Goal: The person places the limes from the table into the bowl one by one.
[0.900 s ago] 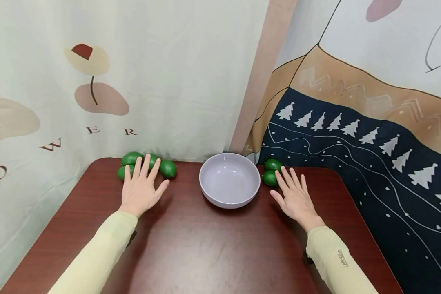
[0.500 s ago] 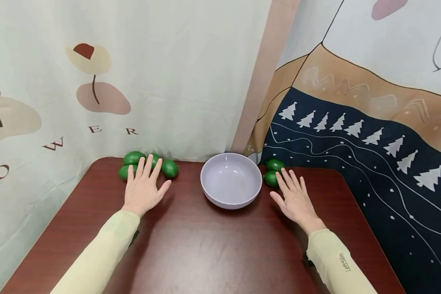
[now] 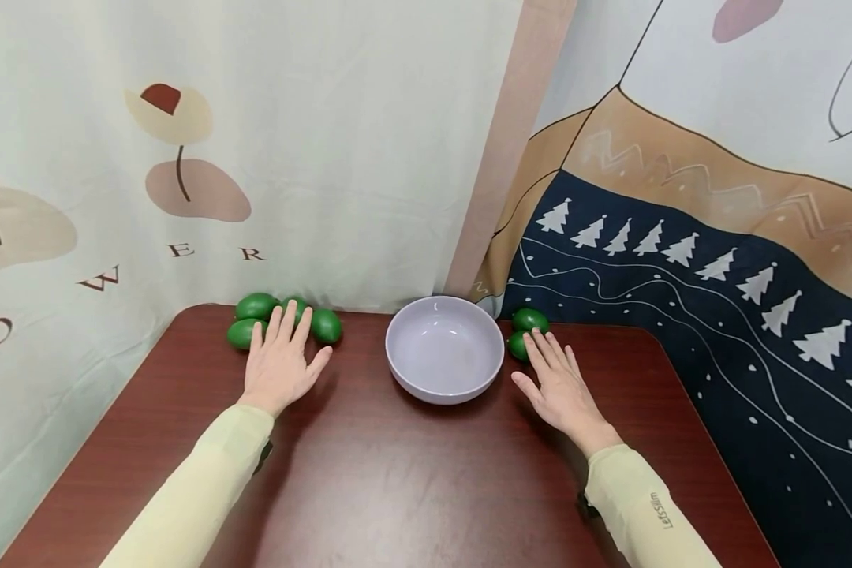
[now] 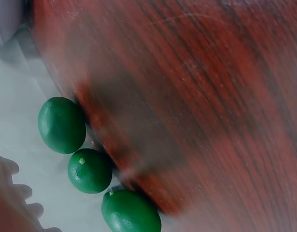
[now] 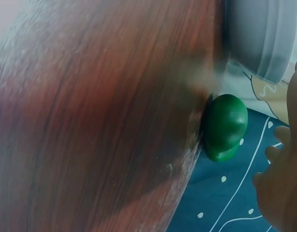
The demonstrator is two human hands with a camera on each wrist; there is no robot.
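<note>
My left hand (image 3: 278, 367) is spread flat at the back left, its fingertips over a cluster of several smooth green limes, such as the rear lime (image 3: 257, 306) and the right-hand lime (image 3: 326, 326). In the left wrist view, a gap shows between those fingers (image 4: 23, 190) and a lime (image 4: 89, 170). My right hand (image 3: 559, 386) reaches toward two more limes, with straight fingers overlapping the nearer lime (image 3: 517, 347); the farther lime (image 3: 530, 319) lies just behind. The right wrist view shows that hand apart from the lime (image 5: 227, 122). Neither hand holds anything.
A pale lilac bowl (image 3: 446, 394) stands between the two groups of limes, near the back edge of the dark red-brown table (image 3: 412, 481). Behind the table hang a pale printed curtain (image 3: 355, 158) and a navy cloth with white trees (image 3: 681, 315).
My right hand has shifted slightly left, so its fingers cover more of the nearer lime. The left hand has drifted a little to the right. Limes and bowl stay in place.
</note>
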